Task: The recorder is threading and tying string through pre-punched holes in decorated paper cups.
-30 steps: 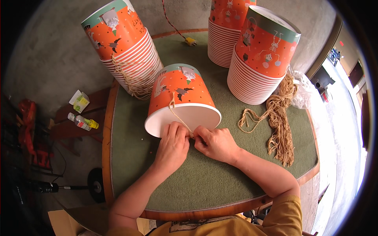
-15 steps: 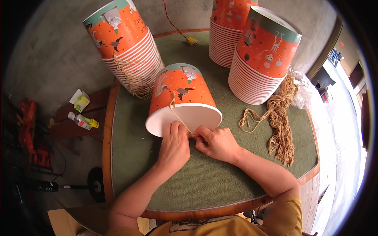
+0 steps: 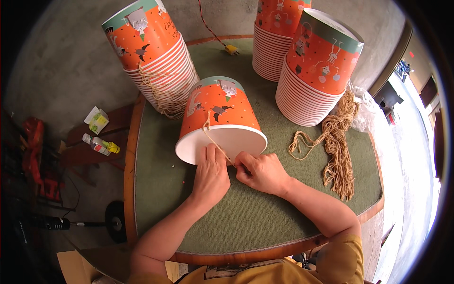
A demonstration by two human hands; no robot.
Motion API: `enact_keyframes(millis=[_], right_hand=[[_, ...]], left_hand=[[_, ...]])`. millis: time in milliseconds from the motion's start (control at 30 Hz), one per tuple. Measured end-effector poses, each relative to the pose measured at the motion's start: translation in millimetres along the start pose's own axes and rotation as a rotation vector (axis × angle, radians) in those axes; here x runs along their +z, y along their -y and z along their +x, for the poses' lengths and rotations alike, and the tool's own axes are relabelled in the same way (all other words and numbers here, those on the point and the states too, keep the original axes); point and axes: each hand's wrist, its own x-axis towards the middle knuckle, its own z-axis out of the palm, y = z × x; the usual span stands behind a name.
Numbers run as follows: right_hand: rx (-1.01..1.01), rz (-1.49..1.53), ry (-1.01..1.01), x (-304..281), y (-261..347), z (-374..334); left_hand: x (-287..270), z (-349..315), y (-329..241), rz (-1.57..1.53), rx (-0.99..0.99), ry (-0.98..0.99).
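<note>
Now, the orange paper bucket (image 3: 220,106) lies on its side on the green-topped desk (image 3: 227,227), mouth toward the person, its twine (image 3: 215,143) already looped through near the rim. Right in front of that mouth, the right hand (image 3: 261,174) pinches the twine's lower stretch; the left hand (image 3: 211,176) curls against it, its grip hard to tell. No second fastening visible! Behind the bucket to its left, a twine-draped bucket stack (image 3: 153,57); behind to its right, the nearer bucket stack (image 3: 317,71) shows none; beyond its right side, a twine hank (image 3: 337,154).

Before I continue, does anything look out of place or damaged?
Yes: a yellow plug lies unplugged near the table's far edge, odd among stacked buckets. The twine bundle sprawls loosely. No damage stands out.
</note>
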Motion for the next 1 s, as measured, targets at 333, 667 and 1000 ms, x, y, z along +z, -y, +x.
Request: enact_keyframes(millis=[333,667,1000], right_hand=[[-0.032,-0.098,0.031,1,-1,-1],[-0.108,-0.111,0.020,6,7,-5],[-0.030,-0.034,0.014,2,7,-5]], left_hand=[[0,3,0,0.059,-0.008,-0.014],[4,8,17,0.081,-0.080,-0.072],[-22,6,15,-0.181,0.093,0.119]])
